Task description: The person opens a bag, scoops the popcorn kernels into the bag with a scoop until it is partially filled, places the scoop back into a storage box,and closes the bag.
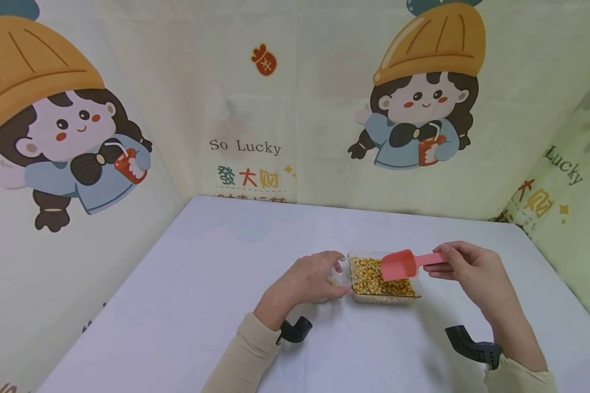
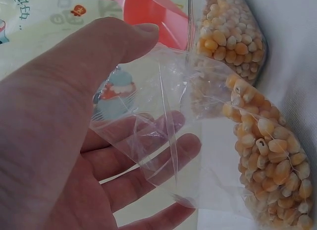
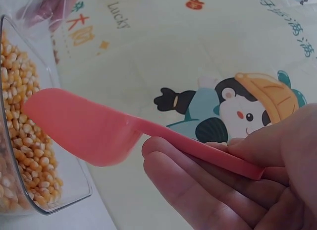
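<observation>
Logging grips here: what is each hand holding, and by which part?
Right hand pinches the red scoop by its handle end; left hand holds the clear bag by its open top.

My scoop [image 1: 400,265] coral pink, corn kernels [image 1: 373,281] yellow in a clear tray [image 1: 417,289], bag [image 2: 163,126] transparent, table [image 1: 177,305] pale lilac (almost white), backdrop [image 1: 324,109] cream with orange-hatted cartoon girls.

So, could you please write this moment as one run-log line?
left hand: holds clear plastic bag with some corn | right hand: holds pink plastic scoop over clear corn-kernel tray | white table
</observation>
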Demonstrator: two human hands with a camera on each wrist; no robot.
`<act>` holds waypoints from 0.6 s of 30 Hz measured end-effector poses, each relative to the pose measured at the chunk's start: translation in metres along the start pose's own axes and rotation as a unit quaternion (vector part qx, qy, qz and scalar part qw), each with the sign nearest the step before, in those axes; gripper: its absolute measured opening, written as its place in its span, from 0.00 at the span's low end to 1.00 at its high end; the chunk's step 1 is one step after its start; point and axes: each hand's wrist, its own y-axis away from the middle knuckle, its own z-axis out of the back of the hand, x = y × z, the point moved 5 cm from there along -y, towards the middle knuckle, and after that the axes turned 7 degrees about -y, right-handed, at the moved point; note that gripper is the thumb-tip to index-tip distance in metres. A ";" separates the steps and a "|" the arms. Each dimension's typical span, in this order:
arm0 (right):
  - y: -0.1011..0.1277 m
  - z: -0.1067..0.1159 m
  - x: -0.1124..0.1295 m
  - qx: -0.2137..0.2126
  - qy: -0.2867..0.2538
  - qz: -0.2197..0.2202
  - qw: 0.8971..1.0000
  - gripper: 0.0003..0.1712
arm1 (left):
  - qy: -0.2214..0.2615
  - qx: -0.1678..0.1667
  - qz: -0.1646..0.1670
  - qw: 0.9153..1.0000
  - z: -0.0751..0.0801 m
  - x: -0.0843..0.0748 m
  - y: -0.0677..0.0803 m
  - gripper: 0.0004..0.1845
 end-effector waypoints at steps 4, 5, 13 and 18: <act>0.000 0.000 0.000 -0.003 0.003 0.007 1.000 0.27 | 0.000 -0.001 -0.002 1.000 -0.001 0.000 0.000 0.36; 0.000 0.000 0.000 -0.003 0.004 0.008 1.000 0.27 | -0.001 -0.001 -0.002 1.000 0.000 0.000 0.000 0.36; 0.001 -0.001 0.001 -0.014 0.031 0.018 0.999 0.25 | -0.002 0.001 0.002 1.000 0.001 0.000 0.000 0.36; 0.001 -0.004 0.002 -0.025 0.066 0.028 0.997 0.23 | -0.002 -0.003 0.001 1.000 0.001 0.000 0.001 0.36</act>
